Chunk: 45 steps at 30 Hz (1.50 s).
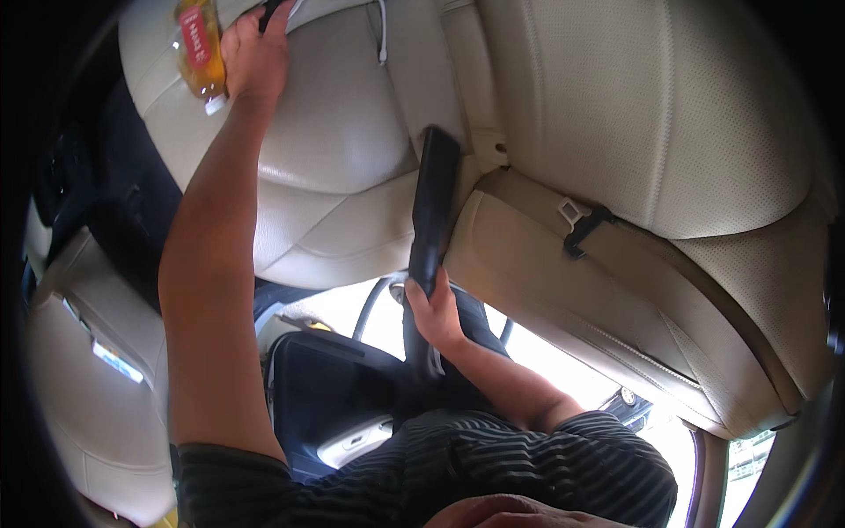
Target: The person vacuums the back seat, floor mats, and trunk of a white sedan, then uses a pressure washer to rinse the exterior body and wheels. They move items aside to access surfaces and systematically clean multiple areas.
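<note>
While the left hand (255, 53) touches one bottle (200, 48), the right hand (433, 310) grips one black nozzle (433, 207) (cream seat (352, 176)).

Black nozzle and amber bottle on the cream car seat

The long black vacuum nozzle (433, 207) stands along the seat crease; the orange-labelled bottle (200, 48) lies on the cushion

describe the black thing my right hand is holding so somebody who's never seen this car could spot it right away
Start at the cream leather back seat filling the upper picture. Find the gap between its two cushions, near the middle. There the right hand grips the lower end of a long, flat black nozzle, its far end pressed into the gap. It is the only dark, straight bar against the pale leather.
</note>
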Each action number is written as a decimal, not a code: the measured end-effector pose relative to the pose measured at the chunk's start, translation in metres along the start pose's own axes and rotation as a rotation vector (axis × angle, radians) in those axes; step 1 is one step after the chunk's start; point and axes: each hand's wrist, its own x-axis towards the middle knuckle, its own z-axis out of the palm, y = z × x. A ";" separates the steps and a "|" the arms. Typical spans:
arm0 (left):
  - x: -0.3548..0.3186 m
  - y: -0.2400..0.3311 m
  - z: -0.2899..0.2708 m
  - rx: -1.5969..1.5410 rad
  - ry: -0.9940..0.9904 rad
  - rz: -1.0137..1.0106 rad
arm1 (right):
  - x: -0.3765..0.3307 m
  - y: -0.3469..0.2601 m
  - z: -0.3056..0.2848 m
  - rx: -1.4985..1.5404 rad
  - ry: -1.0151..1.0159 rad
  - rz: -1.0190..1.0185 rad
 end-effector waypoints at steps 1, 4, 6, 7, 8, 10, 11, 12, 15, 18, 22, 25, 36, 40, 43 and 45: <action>0.004 0.001 -0.003 -0.012 0.006 0.003 | -0.005 0.001 0.004 0.103 -0.007 -0.025; 0.015 0.016 -0.015 -0.006 0.067 0.009 | -0.031 0.000 0.024 -0.278 -0.355 0.022; 0.027 0.034 -0.034 -0.358 -0.449 -0.479 | -0.052 -0.002 0.038 -0.442 -0.713 -0.063; 0.032 0.046 -0.048 -0.023 -0.194 -0.354 | -0.061 -0.004 0.043 -0.491 -0.738 -0.121; 0.030 0.055 -0.068 0.107 -0.276 -0.068 | -0.065 -0.007 0.049 -0.590 -0.836 -0.090; 0.013 0.073 -0.114 0.071 -0.300 0.049 | -0.060 -0.014 0.062 -0.467 -0.680 -0.294; 0.012 0.065 -0.138 -0.107 -0.374 0.013 | -0.052 -0.020 0.070 -0.499 -0.708 -0.345; 0.000 0.053 -0.161 -0.308 -0.448 -0.029 | -0.042 -0.027 0.079 -0.550 -0.649 -0.374; -0.115 0.006 -0.274 -0.468 0.005 -0.551 | -0.008 -0.057 0.123 -0.428 -0.774 -0.395; -0.222 -0.019 -0.300 -0.457 0.370 -1.021 | 0.032 -0.101 0.191 -0.489 -0.722 -0.667; -0.339 0.001 -0.274 -1.354 0.213 -1.645 | 0.098 -0.173 0.288 -0.936 -0.923 -0.745; -0.391 -0.042 -0.229 -1.135 0.199 -1.775 | 0.140 -0.222 0.339 -1.204 -0.994 -1.178; -0.485 -0.300 -0.084 -1.251 0.624 -1.946 | 0.193 -0.259 0.373 -1.372 -0.388 -1.441; -0.444 -0.386 -0.082 -1.547 0.535 -1.965 | 0.193 -0.250 0.371 -1.365 -0.374 -1.428; -0.426 -0.377 -0.082 -1.685 0.512 -1.918 | 0.193 -0.249 0.369 -1.359 -0.364 -1.410; -0.429 -0.307 -0.073 -1.525 0.683 -2.023 | 0.192 -0.249 0.367 -1.345 -0.362 -1.398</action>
